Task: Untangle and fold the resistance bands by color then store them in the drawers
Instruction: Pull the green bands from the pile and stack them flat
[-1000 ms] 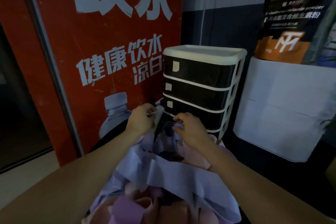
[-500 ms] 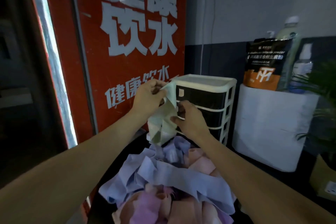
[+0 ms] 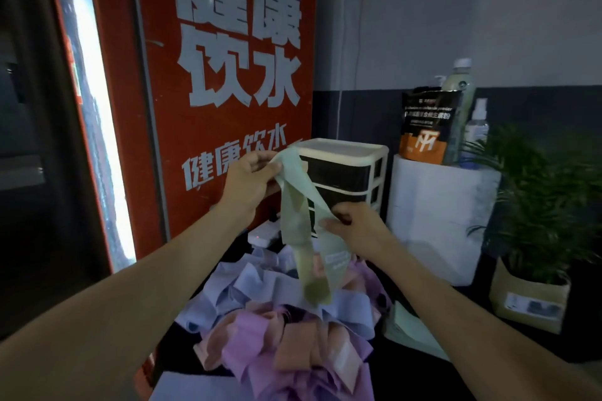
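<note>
Head view. The left hand (image 3: 250,177) is raised in front of the red poster (image 3: 228,75), its fingers (image 3: 265,163) pinching the top end of a pale green band (image 3: 294,205). The right hand (image 3: 353,226) sits lower and to the right, fingers (image 3: 332,221) curled round a second strand of the same band. The band hangs from these two holds as a twisted loop; its lower end dangles just above the pile (image 3: 280,319) and, as far as can be judged, no longer lies in it. The pile itself, in lilac, blue-grey, pink and salmon, lies heaped on the dark counter (image 3: 488,365), with strands crossing one another. Another pale green piece (image 3: 413,332) lies flat on the counter just right of the pile. The drawer unit (image 3: 342,172) stands behind the hands with all visible drawers closed.

Assessment of the step in hand: the green band is being freed and straightened. To do it well, the hands should draw apart until the twist between them shows clearly, then turn one end to cancel it rather than pull hard, since the material looks thin and stretchy. The lower end should clear the pile before folding, or it may drag other strands with it. The fold should bring edges together evenly. A drawer must be opened afterwards; that needs a free hand.
</note>
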Demonstrator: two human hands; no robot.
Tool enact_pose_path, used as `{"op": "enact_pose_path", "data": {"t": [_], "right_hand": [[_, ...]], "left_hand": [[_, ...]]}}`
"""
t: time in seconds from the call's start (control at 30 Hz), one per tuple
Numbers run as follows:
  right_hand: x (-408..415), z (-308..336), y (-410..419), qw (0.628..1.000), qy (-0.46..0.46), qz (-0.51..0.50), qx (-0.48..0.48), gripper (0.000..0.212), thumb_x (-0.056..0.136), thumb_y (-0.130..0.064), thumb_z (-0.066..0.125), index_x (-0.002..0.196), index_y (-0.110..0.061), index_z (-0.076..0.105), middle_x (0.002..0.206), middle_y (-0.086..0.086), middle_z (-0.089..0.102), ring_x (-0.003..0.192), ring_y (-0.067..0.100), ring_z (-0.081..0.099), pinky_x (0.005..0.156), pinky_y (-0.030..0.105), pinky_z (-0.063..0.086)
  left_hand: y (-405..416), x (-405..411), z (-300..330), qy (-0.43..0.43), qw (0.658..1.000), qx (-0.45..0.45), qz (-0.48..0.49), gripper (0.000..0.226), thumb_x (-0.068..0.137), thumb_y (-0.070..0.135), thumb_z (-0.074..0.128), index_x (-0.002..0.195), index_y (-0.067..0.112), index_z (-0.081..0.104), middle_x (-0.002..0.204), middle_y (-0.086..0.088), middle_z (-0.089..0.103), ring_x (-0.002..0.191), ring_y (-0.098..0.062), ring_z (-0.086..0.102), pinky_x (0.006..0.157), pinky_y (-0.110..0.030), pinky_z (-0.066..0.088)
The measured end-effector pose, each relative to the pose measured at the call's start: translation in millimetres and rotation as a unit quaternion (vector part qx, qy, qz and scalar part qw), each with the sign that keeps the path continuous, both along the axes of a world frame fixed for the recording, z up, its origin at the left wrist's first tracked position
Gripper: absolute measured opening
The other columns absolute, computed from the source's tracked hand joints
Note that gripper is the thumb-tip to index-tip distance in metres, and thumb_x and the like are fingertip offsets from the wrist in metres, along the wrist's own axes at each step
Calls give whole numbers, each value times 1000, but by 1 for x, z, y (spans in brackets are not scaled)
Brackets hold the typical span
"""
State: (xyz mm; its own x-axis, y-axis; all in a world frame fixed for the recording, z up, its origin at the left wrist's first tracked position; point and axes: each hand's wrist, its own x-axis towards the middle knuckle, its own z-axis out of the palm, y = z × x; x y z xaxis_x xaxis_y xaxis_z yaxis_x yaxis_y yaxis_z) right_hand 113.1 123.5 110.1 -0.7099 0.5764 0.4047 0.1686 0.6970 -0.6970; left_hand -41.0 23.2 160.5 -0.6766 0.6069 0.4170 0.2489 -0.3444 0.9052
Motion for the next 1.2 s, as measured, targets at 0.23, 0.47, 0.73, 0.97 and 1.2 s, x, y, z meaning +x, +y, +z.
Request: {"op": "enact_pose_path", "data": {"t": [0.23, 0.47, 0.73, 0.97, 1.2], "right_hand": [[37, -1, -2, 992, 86, -4, -88, 45, 82, -24, 70, 72, 17, 56, 63, 13, 40, 59, 19, 35, 56, 28, 28], [60, -3, 7, 979, 126, -41, -157, 49, 90, -28, 59, 55, 1, 41, 52, 5, 36, 50, 11, 33, 52, 23, 30], [75, -5, 11, 902, 221, 2, -370, 24, 88, -8, 57, 64, -11, 51, 59, 2, 58, 52, 8, 57, 49, 17, 46], [86, -2, 7, 935, 165, -8, -312, 26, 90, -6, 55, 66, -13, 51, 61, 0, 55, 51, 4, 52, 49, 11, 40], [90, -8, 1, 917, 154, -42, -365, 25, 90, -1, 55, 67, -8, 50, 62, 7, 56, 57, 15, 53, 61, 24, 48]], "left_hand": [[-1, 2, -38, 75, 991, -111, 26, 19, 95, 23, 51, 79, 20, 60, 90, -8, 59, 89, -28, 56, 87, -46, 51], [3, 21, -49, 73, 984, -161, -20, 33, 96, 35, 47, 77, 9, 56, 68, -9, 47, 64, -19, 45, 67, -31, 39], [-5, 28, -61, 77, 929, -313, -182, 39, 90, 42, 54, 97, 6, 66, 75, -5, 55, 62, -10, 49, 52, -17, 42], [-2, 35, -66, 137, 915, -337, -174, 31, 91, 37, 54, 96, 6, 57, 75, -2, 55, 63, -9, 49, 60, -18, 42], [2, 72, -76, 224, 913, -287, -182, 47, 77, 39, 70, 114, 20, 49, 115, 2, 50, 99, -12, 53, 72, -18, 45]]}}
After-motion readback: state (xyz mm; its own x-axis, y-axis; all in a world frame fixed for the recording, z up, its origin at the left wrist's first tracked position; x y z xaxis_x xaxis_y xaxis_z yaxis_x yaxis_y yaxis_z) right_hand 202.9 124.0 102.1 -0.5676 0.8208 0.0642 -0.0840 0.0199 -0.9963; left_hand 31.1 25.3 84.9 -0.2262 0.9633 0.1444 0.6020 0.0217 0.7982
